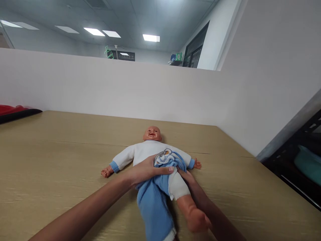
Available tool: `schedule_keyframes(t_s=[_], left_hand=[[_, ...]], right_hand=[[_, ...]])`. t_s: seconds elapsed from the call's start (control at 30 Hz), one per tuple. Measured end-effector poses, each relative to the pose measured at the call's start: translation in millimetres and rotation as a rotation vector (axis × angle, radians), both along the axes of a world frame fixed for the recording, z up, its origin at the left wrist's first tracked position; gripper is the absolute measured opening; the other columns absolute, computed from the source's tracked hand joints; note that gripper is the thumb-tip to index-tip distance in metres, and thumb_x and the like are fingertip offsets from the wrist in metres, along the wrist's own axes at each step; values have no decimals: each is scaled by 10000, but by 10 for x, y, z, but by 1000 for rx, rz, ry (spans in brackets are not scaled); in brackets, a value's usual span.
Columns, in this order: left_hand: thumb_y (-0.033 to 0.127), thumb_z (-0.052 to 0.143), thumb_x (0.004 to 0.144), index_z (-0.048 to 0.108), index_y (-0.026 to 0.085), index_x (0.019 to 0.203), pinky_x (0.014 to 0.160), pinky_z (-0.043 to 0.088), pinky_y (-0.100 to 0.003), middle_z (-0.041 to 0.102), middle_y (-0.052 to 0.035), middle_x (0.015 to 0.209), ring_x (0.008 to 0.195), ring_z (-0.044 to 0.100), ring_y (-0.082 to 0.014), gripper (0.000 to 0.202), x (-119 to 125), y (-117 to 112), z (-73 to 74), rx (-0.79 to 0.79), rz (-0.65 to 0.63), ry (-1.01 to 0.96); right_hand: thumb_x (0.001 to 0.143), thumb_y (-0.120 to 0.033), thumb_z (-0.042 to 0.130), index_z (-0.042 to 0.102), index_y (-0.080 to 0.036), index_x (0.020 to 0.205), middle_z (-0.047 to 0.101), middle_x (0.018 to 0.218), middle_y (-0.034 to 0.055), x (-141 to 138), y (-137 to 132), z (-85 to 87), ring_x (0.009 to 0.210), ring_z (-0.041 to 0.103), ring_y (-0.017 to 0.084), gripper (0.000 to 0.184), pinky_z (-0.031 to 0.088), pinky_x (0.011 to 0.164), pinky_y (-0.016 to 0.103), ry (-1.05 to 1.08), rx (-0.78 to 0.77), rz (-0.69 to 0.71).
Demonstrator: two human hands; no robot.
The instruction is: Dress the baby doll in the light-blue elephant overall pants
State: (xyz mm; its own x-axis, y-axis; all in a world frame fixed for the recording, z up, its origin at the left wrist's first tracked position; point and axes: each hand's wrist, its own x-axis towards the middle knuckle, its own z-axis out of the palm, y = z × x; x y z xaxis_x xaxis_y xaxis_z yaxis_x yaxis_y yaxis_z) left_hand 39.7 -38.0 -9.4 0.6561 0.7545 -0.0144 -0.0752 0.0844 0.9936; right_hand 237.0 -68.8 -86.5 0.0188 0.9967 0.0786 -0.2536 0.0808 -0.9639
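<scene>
A baby doll (152, 134) lies on its back on the table, head away from me. It wears a white long-sleeved top (146, 149) with blue cuffs and a blue romper (152, 201) with a cartoon patch. One romper leg covers the doll's leg on the left. On the right, the bare doll leg (194, 214) and a white cloth on its thigh show below bunched blue fabric. My left hand (147, 170) is closed on that bunched fabric, thumb across it. Beside the thigh, my right hand (187, 177) grips the fabric's other edge, its fingers partly hidden.
The wooden table (62, 174) meets a low white partition (112, 90) at the back. A black-edged red object (15, 109) sits at the far left. Beyond the table's right edge stands a dark rack (296, 167) holding a teal item (309, 164).
</scene>
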Motion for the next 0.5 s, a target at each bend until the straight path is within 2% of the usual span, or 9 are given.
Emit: schedule_keyframes(t_s=[0.1,0.17,0.23,0.33,0.43,0.5], left_hand=[[490,776,878,664,213,1371,1212,440,-468,734,-88,1357,1386,588,-321,577,-5,7,-10,-16,-8,1],[527,761,881,672,210,1362,1220,432,-467,720,-87,1382,1378,597,-317,583,-20,18,0,15,1,44],[547,761,873,698,218,1331,1229,420,-464,724,-74,1376,1357,612,-318,567,-49,26,40,88,22,113],[530,776,861,720,233,1298,1215,432,-455,748,-56,1335,1320,638,-315,531,-125,52,116,153,-8,188],[496,816,827,695,228,1324,1190,457,-457,737,-58,1353,1326,632,-311,577,-216,118,145,120,-128,219],[458,874,768,669,226,1349,1196,451,-461,720,-56,1379,1345,614,-310,658,-265,166,136,100,-227,231]], right_hand=[[853,-542,749,775,-223,1096,794,1033,91,2,-34,8,1001,742,327,401,592,933,500,166,-165,202],[866,-504,739,770,-236,1103,785,1091,91,36,-27,-22,1006,739,324,359,582,941,511,196,-155,257],[858,-496,754,762,-238,1133,780,1090,96,85,-14,-45,976,734,315,377,578,926,501,192,-82,304],[820,-510,820,737,-255,1198,769,1029,69,161,-3,-42,794,697,235,464,589,799,387,202,13,363],[829,-525,840,717,-262,1207,725,863,11,230,-5,-31,577,559,133,477,523,604,253,167,16,441],[844,-570,815,711,-235,1172,675,733,-4,282,-7,-45,519,512,126,480,497,551,249,48,19,511]])
